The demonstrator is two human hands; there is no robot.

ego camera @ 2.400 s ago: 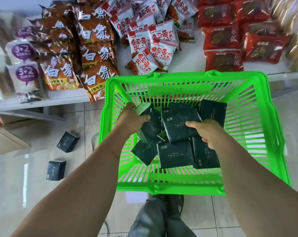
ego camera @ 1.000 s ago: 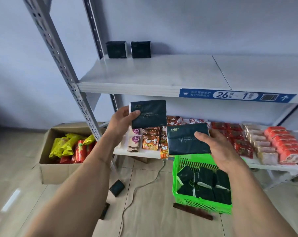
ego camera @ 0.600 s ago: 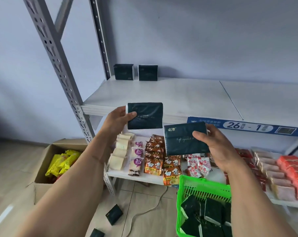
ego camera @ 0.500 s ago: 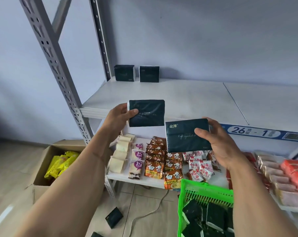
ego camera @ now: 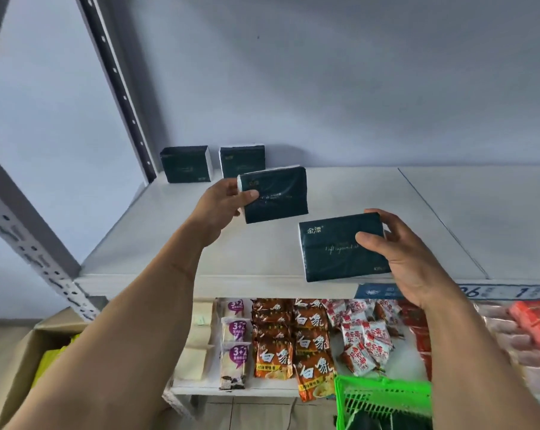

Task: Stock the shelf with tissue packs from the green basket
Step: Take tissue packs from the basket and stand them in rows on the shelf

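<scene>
My left hand (ego camera: 222,201) holds a dark green tissue pack (ego camera: 278,197) upright by its left edge, above the white upper shelf (ego camera: 340,193). My right hand (ego camera: 402,252) grips a second dark green tissue pack (ego camera: 334,252) by its right side, over the shelf's front edge. Two more tissue packs (ego camera: 186,164) (ego camera: 242,156) stand side by side at the back left of the shelf against the wall. The green basket (ego camera: 383,398) shows only its top rim at the bottom, on the floor below.
The lower shelf (ego camera: 262,389) carries rows of snack packets. A grey perforated upright (ego camera: 30,243) stands at the left and a darker one (ego camera: 120,88) at the back. A cardboard box (ego camera: 17,361) with yellow bags sits at the lower left. A blue price label (ego camera: 448,291) runs along the shelf edge.
Both hands took a pack each from the basket and have risen to the upper shelf; the left pack moved further in over the shelf, and my view has lifted.
</scene>
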